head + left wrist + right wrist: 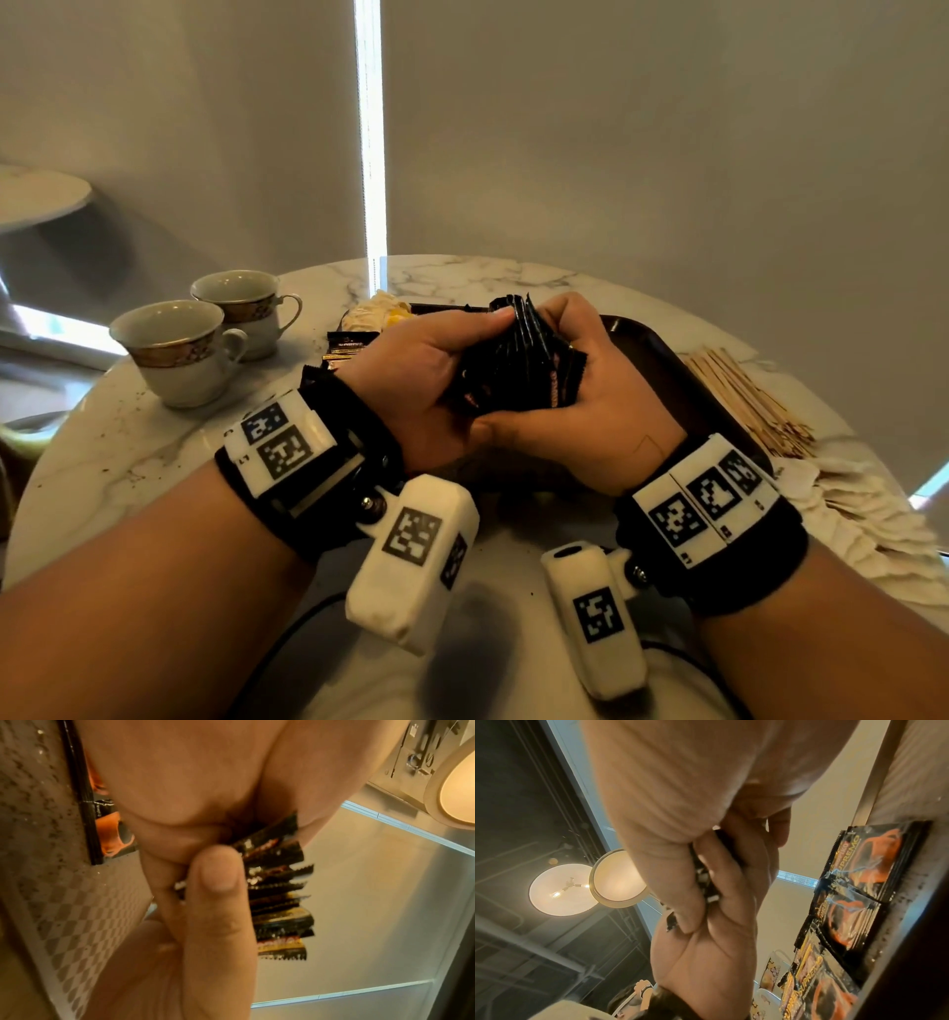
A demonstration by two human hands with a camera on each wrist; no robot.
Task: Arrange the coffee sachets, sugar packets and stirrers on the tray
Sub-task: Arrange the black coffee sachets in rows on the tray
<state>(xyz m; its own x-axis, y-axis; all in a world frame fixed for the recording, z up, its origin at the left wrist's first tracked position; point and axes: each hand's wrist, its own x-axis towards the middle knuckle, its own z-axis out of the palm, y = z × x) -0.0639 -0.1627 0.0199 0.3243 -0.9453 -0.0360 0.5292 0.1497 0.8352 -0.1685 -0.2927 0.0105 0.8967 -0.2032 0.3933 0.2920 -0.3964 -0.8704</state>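
A café-like room: marble table point(462, 277), teacups point(179, 349), roller blinds point(667, 128).

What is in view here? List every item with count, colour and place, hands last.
coffee sachets: one fanned stack, black, held above the tray by both hands; more lie on the tray's left part
tray: one, dark brown, table centre
stirrers: one pile, pale wood, right of the tray
sugar packets: one spread, white, near right
teacups: two, white with patterned bands, left
table: one, white marble
left hand, right hand: both grip the stack
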